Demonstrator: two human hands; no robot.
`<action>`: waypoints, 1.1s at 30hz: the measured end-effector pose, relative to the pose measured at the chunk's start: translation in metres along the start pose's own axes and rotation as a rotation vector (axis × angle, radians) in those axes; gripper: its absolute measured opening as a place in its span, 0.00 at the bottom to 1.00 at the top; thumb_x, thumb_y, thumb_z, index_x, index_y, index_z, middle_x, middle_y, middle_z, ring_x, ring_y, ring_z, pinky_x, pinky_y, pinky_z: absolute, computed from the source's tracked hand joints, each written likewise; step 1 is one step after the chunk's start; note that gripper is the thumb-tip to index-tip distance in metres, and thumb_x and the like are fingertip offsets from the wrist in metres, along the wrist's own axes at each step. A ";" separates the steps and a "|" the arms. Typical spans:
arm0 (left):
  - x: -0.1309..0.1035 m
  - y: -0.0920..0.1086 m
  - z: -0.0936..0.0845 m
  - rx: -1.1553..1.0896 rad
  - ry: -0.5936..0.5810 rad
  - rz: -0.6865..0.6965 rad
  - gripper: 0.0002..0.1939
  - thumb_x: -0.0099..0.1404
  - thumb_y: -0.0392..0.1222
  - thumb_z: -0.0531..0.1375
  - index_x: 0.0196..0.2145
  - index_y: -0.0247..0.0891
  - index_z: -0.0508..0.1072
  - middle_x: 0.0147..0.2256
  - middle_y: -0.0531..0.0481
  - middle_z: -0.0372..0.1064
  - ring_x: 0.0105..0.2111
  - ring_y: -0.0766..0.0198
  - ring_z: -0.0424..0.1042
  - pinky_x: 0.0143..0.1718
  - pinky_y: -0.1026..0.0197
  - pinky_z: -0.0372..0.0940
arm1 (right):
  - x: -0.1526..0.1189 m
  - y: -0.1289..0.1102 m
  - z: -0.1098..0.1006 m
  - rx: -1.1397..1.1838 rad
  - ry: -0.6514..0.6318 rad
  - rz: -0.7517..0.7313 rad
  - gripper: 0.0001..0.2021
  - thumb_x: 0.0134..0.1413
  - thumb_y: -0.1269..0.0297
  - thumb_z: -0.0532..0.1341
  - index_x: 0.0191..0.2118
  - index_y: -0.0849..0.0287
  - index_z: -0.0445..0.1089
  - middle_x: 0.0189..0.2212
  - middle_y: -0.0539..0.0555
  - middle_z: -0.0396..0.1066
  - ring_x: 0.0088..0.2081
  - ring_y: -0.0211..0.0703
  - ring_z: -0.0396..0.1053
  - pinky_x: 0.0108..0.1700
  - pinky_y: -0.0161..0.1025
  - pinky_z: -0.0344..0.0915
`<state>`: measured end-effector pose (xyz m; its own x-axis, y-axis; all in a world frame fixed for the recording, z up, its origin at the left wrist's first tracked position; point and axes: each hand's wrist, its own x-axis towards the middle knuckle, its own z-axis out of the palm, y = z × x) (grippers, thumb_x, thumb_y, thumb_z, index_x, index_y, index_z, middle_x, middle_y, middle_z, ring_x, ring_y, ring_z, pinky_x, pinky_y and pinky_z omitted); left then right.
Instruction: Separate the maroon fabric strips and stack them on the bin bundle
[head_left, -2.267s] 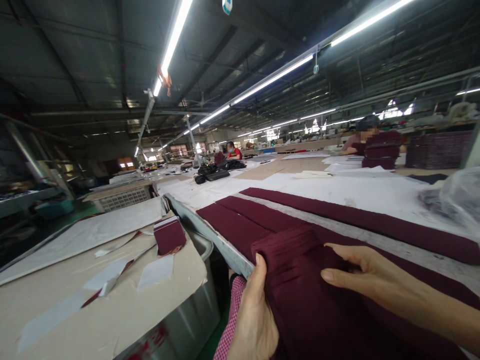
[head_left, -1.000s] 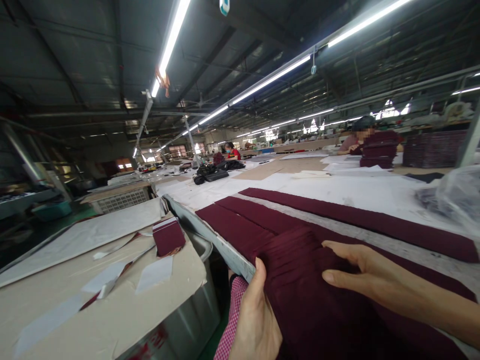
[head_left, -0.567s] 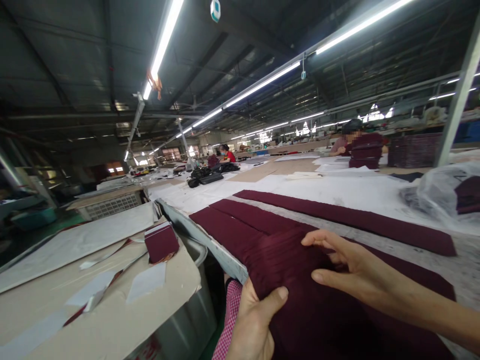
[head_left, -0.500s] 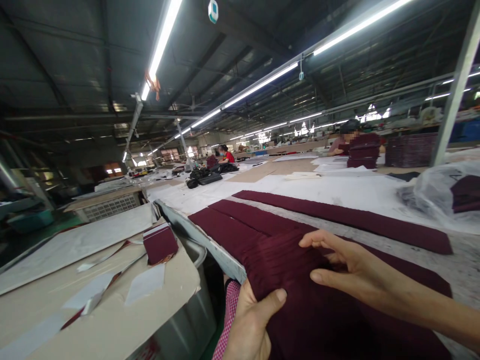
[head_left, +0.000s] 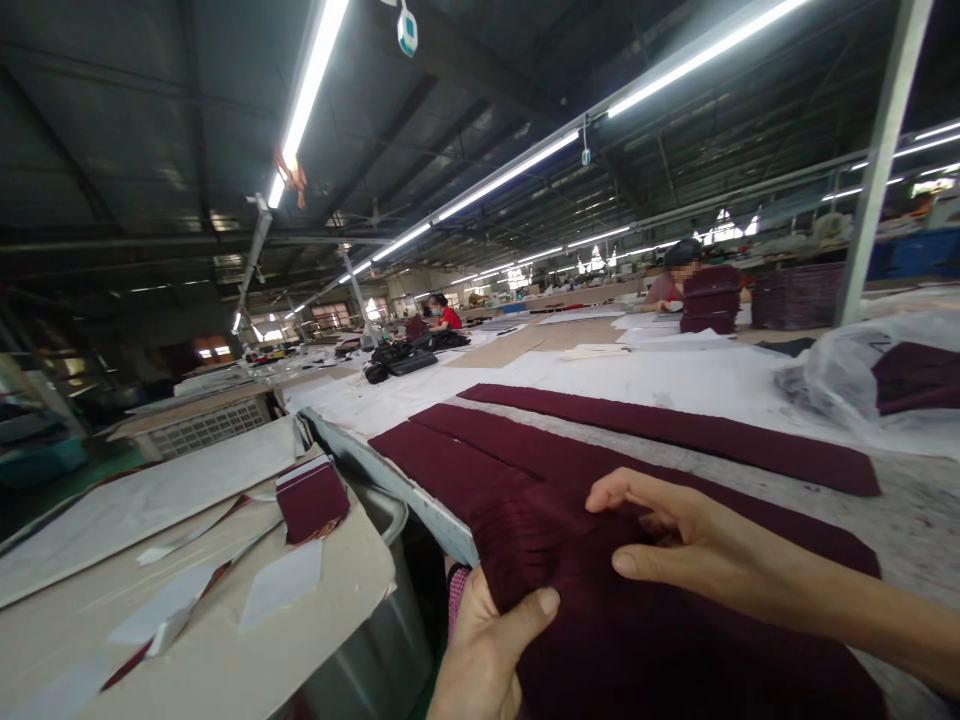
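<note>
Dark maroon fabric [head_left: 600, 640] lies in a layered, rippled bundle at the near edge of the long table. My left hand [head_left: 491, 640] grips its left edge, thumb on top and the other fingers hidden beneath. Just above the fabric at the right, my right hand [head_left: 667, 530] has its thumb and forefinger apart; its other fingers are curled and partly hidden. Flat maroon pieces extend behind the bundle, and a separate long maroon strip [head_left: 675, 435] lies farther back on the table.
At the left, a beige side table [head_left: 300, 620] holds a small maroon stack [head_left: 311, 500] and paper scraps. A grey bin [head_left: 382, 620] stands below. A plastic bag [head_left: 847, 370] sits at the right. Two people work farther back, near maroon stacks [head_left: 709, 300] and black items [head_left: 405, 360].
The view has shifted slightly, so most things appear a little farther left. My left hand still grips the fabric, and my right hand keeps nearly the same pose above it.
</note>
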<state>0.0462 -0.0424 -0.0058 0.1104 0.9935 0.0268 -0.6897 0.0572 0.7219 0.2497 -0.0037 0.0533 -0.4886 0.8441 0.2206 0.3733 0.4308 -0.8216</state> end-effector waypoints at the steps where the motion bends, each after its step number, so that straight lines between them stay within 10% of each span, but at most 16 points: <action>1: 0.000 0.000 0.000 0.000 0.004 -0.005 0.22 0.49 0.35 0.75 0.44 0.38 0.82 0.38 0.42 0.82 0.47 0.44 0.80 0.55 0.45 0.70 | 0.000 -0.002 -0.001 -0.001 -0.009 0.005 0.17 0.53 0.55 0.65 0.48 0.52 0.71 0.47 0.52 0.72 0.48 0.51 0.70 0.50 0.45 0.67; 9: 0.002 -0.010 -0.006 -0.018 0.011 0.004 0.19 0.48 0.35 0.75 0.40 0.40 0.82 0.34 0.45 0.82 0.46 0.44 0.80 0.56 0.43 0.69 | -0.001 0.001 0.000 0.116 -0.084 0.016 0.10 0.53 0.59 0.66 0.36 0.55 0.64 0.30 0.46 0.62 0.31 0.39 0.60 0.32 0.34 0.58; 15: 0.008 -0.014 -0.001 -0.064 0.040 0.023 0.16 0.49 0.34 0.74 0.38 0.39 0.82 0.37 0.44 0.82 0.47 0.46 0.79 0.58 0.45 0.68 | 0.001 0.010 0.007 -0.227 0.338 -0.316 0.05 0.54 0.66 0.65 0.29 0.55 0.69 0.52 0.56 0.65 0.57 0.53 0.63 0.53 0.45 0.64; 22: 0.010 -0.018 0.001 -0.061 0.065 0.051 0.14 0.50 0.34 0.74 0.37 0.40 0.82 0.38 0.42 0.82 0.51 0.42 0.77 0.60 0.42 0.66 | -0.001 0.009 0.008 -0.506 0.422 -0.597 0.08 0.58 0.73 0.63 0.30 0.54 0.66 0.38 0.53 0.74 0.41 0.48 0.71 0.43 0.44 0.68; 29: 0.004 -0.014 0.008 -0.084 0.062 0.084 0.25 0.51 0.35 0.74 0.49 0.40 0.80 0.41 0.40 0.81 0.51 0.42 0.77 0.58 0.43 0.68 | -0.005 0.009 0.015 -0.068 0.297 -0.141 0.21 0.47 0.61 0.70 0.48 0.52 0.71 0.45 0.55 0.76 0.46 0.54 0.74 0.48 0.46 0.73; 33: 0.003 -0.009 0.010 -0.142 0.085 0.100 0.18 0.50 0.32 0.74 0.40 0.37 0.82 0.38 0.42 0.82 0.48 0.44 0.79 0.57 0.44 0.69 | -0.003 -0.001 0.015 -0.123 0.250 -0.044 0.15 0.51 0.46 0.68 0.32 0.53 0.74 0.37 0.56 0.76 0.38 0.55 0.73 0.41 0.46 0.73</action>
<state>0.0601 -0.0412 -0.0053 -0.0205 0.9993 0.0312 -0.7892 -0.0354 0.6131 0.2388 -0.0110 0.0454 -0.3023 0.8697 0.3903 0.4560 0.4915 -0.7420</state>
